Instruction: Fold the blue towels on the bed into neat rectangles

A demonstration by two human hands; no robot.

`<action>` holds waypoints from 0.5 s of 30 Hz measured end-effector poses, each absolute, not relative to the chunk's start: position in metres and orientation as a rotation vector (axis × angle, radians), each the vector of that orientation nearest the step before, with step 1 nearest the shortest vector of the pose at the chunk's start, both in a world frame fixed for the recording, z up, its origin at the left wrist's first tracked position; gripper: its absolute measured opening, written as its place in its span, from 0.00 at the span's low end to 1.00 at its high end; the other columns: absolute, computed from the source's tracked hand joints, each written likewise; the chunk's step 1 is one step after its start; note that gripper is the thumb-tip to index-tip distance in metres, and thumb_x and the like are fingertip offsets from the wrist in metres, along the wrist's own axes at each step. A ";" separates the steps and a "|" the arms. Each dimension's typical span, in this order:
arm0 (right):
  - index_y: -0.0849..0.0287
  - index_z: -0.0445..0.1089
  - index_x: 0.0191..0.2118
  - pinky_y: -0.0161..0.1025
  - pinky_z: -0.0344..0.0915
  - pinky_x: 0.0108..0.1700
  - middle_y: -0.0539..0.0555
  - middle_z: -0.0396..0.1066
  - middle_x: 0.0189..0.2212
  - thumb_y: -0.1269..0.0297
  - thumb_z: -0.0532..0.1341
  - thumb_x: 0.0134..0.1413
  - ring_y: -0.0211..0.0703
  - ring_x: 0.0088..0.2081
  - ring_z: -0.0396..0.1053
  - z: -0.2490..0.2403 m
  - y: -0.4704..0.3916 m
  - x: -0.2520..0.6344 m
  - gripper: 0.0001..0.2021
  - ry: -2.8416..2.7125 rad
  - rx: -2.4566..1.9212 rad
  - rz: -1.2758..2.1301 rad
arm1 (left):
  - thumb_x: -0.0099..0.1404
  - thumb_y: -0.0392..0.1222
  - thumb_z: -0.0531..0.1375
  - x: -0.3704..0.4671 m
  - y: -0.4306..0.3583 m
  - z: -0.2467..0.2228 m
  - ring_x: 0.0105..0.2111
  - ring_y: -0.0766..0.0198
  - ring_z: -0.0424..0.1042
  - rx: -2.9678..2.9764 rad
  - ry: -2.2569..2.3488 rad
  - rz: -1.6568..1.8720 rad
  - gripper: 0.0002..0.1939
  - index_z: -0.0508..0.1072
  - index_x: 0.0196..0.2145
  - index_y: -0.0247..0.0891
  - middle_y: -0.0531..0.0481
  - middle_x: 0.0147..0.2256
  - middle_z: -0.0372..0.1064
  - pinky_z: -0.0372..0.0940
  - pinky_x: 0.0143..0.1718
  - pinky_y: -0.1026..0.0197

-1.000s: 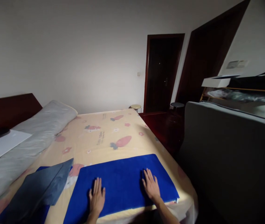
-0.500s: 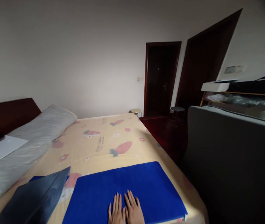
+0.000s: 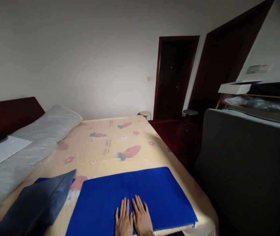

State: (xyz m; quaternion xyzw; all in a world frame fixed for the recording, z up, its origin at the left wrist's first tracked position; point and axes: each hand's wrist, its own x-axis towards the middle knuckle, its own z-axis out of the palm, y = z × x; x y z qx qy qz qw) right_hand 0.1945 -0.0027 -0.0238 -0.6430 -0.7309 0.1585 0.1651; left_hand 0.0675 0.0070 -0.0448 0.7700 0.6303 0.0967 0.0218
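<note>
A flat, bright blue piece of cloth [image 3: 159, 193] lies spread on the near end of the bed, with a small white tag at its right corner. My left hand [image 3: 124, 218] rests palm down on it, fingers stretched out. Right beside it, my right hand [image 3: 141, 214] also lies flat on the cloth, fingers extended. To the left, a folded dark grey-blue cloth [image 3: 38, 200] lies on the bed with bright blue edges showing under it.
The bed's yellow patterned sheet [image 3: 110, 144] stretches toward the wall. A grey quilt [image 3: 38, 137] and a white board [image 3: 5, 152] lie along the left. A dark grey panel [image 3: 248, 170] stands at right. Two stools [image 3: 145, 113] stand near the dark door [image 3: 175, 78].
The view has tilted slightly down and left, so the room has shifted in the frame. Both hands stay flat on the blue cloth, with no clear movement across it.
</note>
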 end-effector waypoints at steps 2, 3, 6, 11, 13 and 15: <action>0.50 0.46 0.66 0.53 0.41 0.66 0.49 0.40 0.67 0.60 0.46 0.62 0.48 0.67 0.39 -0.025 -0.003 0.195 0.27 -2.077 -1.824 0.440 | 0.69 0.51 0.42 0.067 0.007 -0.045 0.64 0.55 0.49 2.388 1.956 0.298 0.27 0.49 0.64 0.45 0.53 0.65 0.44 0.48 0.62 0.45; 0.49 0.46 0.66 0.53 0.41 0.66 0.49 0.40 0.67 0.59 0.46 0.63 0.48 0.67 0.39 -0.025 -0.002 0.195 0.27 -2.074 -1.821 0.432 | 0.69 0.51 0.42 0.067 0.007 -0.045 0.64 0.55 0.49 2.391 1.957 0.300 0.27 0.49 0.64 0.46 0.53 0.65 0.44 0.48 0.62 0.45; 0.49 0.46 0.66 0.53 0.41 0.65 0.49 0.40 0.67 0.58 0.45 0.63 0.49 0.67 0.39 -0.026 -0.002 0.194 0.26 -2.073 -1.827 0.414 | 0.69 0.50 0.42 0.067 0.008 -0.047 0.64 0.54 0.49 2.394 1.963 0.304 0.27 0.49 0.64 0.46 0.53 0.65 0.45 0.48 0.62 0.45; 0.49 0.46 0.66 0.52 0.41 0.65 0.49 0.39 0.67 0.58 0.45 0.63 0.48 0.67 0.39 -0.027 -0.001 0.195 0.26 -2.088 -1.846 0.433 | 0.69 0.50 0.42 0.067 0.008 -0.047 0.64 0.55 0.48 2.383 1.957 0.273 0.27 0.49 0.64 0.45 0.53 0.66 0.44 0.47 0.62 0.46; 0.50 0.47 0.66 0.52 0.41 0.65 0.49 0.40 0.67 0.58 0.45 0.63 0.48 0.67 0.40 -0.027 -0.001 0.195 0.26 -2.086 -1.852 0.427 | 0.69 0.50 0.42 0.067 0.008 -0.047 0.65 0.54 0.48 2.380 1.958 0.265 0.27 0.49 0.64 0.45 0.53 0.66 0.44 0.48 0.62 0.46; 0.50 0.48 0.66 0.51 0.41 0.65 0.49 0.40 0.67 0.58 0.45 0.63 0.48 0.67 0.40 -0.027 -0.001 0.195 0.26 -2.082 -1.858 0.412 | 0.69 0.49 0.42 0.067 0.008 -0.045 0.64 0.54 0.48 2.378 1.956 0.267 0.27 0.49 0.64 0.45 0.52 0.66 0.44 0.48 0.62 0.45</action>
